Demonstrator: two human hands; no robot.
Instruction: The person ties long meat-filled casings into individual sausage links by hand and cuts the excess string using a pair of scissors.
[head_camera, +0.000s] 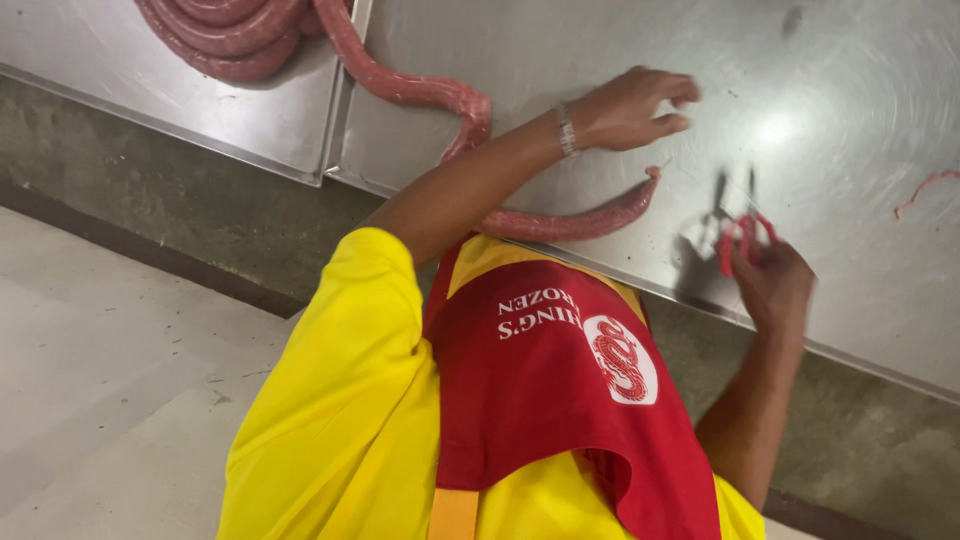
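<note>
A long pink raw sausage rope (400, 85) lies on the shiny steel table (850, 120), coiled at the table's far-left corner and snaking under the person's forearm to a loose end (640, 195) near the table's front edge. The left hand (635, 108), a metal bracelet (566, 130) at its wrist, hovers just beyond that end, fingers loosely curled and holding nothing. The right hand (772, 283), near the sausage end at the table's front edge, is closed on red-handled scissors (742, 225); motion blur hides whether the blades are parted. A thin pink scrap (925, 188) lies well apart from the sausage.
</note>
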